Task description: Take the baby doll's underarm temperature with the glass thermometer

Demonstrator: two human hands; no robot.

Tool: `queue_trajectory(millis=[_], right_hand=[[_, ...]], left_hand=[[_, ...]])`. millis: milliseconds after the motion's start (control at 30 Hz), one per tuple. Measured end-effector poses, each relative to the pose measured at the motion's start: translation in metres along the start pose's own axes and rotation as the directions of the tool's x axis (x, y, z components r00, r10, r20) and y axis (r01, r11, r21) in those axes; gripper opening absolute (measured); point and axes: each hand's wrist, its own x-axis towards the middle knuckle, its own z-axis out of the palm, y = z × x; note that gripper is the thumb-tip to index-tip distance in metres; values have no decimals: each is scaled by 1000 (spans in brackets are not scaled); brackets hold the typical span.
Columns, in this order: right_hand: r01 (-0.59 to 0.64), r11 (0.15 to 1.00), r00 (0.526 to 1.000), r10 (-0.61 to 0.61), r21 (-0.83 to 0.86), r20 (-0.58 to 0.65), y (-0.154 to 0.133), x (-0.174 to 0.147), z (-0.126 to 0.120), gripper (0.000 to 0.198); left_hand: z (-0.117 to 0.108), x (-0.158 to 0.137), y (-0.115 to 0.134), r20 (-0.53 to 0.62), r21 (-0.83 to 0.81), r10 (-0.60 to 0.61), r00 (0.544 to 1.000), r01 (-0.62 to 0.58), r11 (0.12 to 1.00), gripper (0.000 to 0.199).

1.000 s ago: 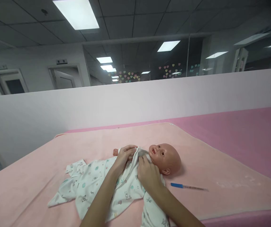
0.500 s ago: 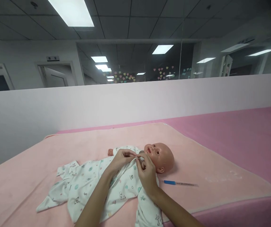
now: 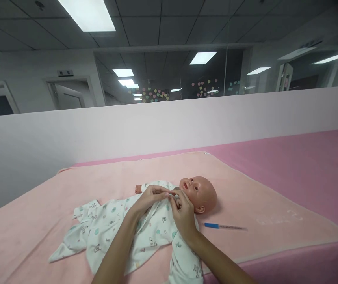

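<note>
A baby doll (image 3: 201, 194) lies on its back with its head to the right, dressed in a white patterned romper (image 3: 106, 221). At the neckline my left hand (image 3: 151, 199) pinches the romper's edge between thumb and fingers. My right hand (image 3: 183, 211) is closed on the same edge, its fingertips meeting those of the left just below the doll's chin. Whatever fastening lies between the fingertips is hidden. One small doll hand (image 3: 138, 189) sticks out of the far sleeve. The romper's legs spread flat toward the left.
Right of the doll lies a thermometer-like stick with a blue end (image 3: 212, 225). Beneath everything is a peach blanket (image 3: 263, 197) over a pink surface (image 3: 311, 157). A white low wall (image 3: 169, 126) runs along the back, with glass panels above it.
Both hands stay at the neckline, with the fingertips shifting only slightly. The whole view has tilted a little; the doll and the blue-ended stick keep their places.
</note>
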Motion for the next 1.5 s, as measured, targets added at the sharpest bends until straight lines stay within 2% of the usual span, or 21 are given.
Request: queue_trajectory(millis=[167,300,433,733,967,1367,1500], right_hand=[[-11,1000,1000,11,-17,-15,2,0,1,17],[24,998,1000,-24,-65,-6,2,2,2,22],[67,992,998,-66,-110,19,2,2,1,27],[-4,988,998,13,-158,54,5,0,2,20],[6,974,998,9,-227,68,6,-1,1,22],[3,985,998,9,-173,66,4,-4,0,24],[-12,994,997,20,-110,70,5,-4,0,20]], left_hand=[[-3,2,-4,12,43,1,1000,-2,999,42],[-1,2,-5,-54,15,-10,998,11,1000,39],[1,0,-2,-54,-19,-36,998,35,999,38],[-2,3,-8,-102,-64,-46,994,39,997,45],[0,4,-13,-101,-106,-23,995,12,994,42],[1,10,-17,-221,77,100,970,-85,993,27],[2,10,-13,-213,100,85,973,-65,993,22]])
